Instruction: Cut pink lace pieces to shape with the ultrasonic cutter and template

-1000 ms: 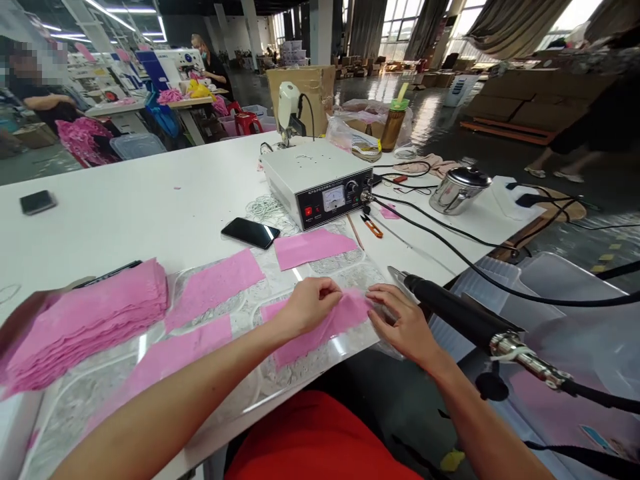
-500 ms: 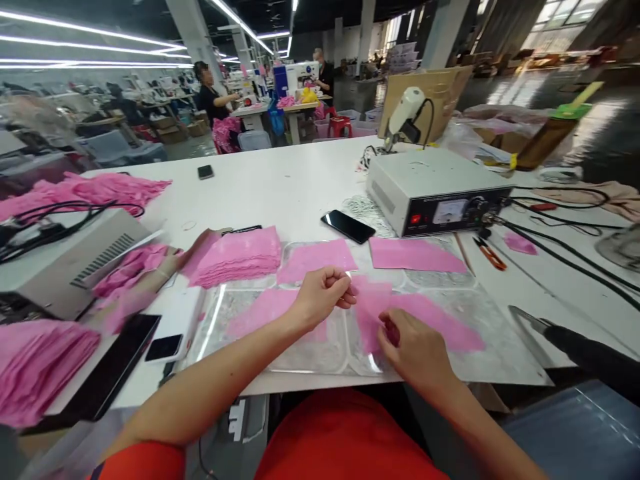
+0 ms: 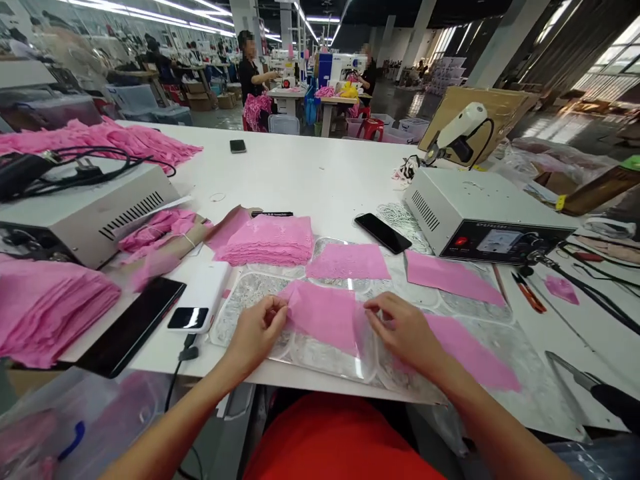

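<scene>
A thin pink fabric piece [image 3: 323,313] is spread between my two hands over the lower left section of a clear plastic sheet [image 3: 333,363]. My left hand [image 3: 257,330] is closed, pinching the fabric's left edge between thumb and fingers. At the opposite edge, the fingertips of my right hand [image 3: 403,327] pinch the sheer border. A pink fabric piece [image 3: 473,353] lies to the right, partly covered by my right hand. Farther back on the plastic sheet are two more pieces, a middle pink piece [image 3: 347,260] and a right pink piece [image 3: 450,277].
Behind my left hand stands a stack of pink fabric [image 3: 270,240]. A black phone [image 3: 383,232] lies by a grey control box [image 3: 490,207]. Orange-handled snips [image 3: 530,292] and a black-handled tool [image 3: 595,387] are at right. A white device [image 3: 200,297] and tablet [image 3: 133,327] sit left.
My hands have moved apart, and the fabric now stretches flat between them. The piece has shifted left over the lower left section. The camera view has turned leftward.
</scene>
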`<state>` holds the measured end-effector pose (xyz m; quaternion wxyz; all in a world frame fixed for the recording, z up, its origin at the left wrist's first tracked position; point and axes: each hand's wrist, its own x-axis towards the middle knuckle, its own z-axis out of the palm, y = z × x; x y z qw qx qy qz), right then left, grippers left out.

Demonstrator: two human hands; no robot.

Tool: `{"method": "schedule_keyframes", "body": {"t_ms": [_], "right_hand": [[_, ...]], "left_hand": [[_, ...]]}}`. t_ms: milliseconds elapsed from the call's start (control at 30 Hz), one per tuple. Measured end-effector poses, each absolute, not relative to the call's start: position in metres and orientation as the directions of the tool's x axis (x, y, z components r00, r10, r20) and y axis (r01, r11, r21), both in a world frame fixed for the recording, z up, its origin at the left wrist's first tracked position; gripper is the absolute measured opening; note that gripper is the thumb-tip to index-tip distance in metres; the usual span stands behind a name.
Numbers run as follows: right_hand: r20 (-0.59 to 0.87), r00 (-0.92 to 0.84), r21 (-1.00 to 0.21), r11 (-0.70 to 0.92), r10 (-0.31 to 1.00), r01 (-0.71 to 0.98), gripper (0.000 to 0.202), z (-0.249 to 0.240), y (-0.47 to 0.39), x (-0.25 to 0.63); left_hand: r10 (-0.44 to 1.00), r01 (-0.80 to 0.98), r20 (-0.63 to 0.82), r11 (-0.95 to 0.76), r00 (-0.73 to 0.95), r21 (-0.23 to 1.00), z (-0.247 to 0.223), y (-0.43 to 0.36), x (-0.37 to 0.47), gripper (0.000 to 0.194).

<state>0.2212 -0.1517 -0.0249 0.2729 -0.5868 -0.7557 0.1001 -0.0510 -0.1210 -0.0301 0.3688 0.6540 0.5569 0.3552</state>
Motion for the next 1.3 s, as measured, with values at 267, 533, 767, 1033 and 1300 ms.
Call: {"method": "schedule_keyframes", "body": {"t_ms": [267,533,767,1033,1300], "right_hand": [[-0.055,-0.042,-0.408,0.016,0.998,0.913,0.01,-0.023,-0.129,0.224],[-0.017,-0.083,-0.403,0.069,0.996,0.913,0.012,-0.017,-0.106,0.21],[0.015,-0.114,-0.404,0.11,0.993,0.908,0.011,-0.018,-0.107,0.207],[0.399,-0.531,-0.244,0.644,0.748,0.725,0.026,-0.035,-0.161,0.213],[0.481,-0.468,-0.228,0.621,0.742,0.75,0.017,-0.037,-0.169,0.213]], "left_hand": [[0.953,0.619,0.239,-0.303,0.187,0.724,-0.036,-0.123,-0.054,0.022],[0.804,0.756,0.54,-0.51,0.25,0.41,-0.054,-0.128,-0.071,0.013],[0.744,0.786,0.584,-0.556,0.325,0.27,-0.055,-0.133,-0.077,0.011],[0.627,0.669,0.416,-0.741,0.658,0.059,-0.056,-0.126,-0.076,0.036],[0.56,0.602,0.345,-0.798,0.753,-0.019,-0.054,-0.122,-0.075,0.036]]}}
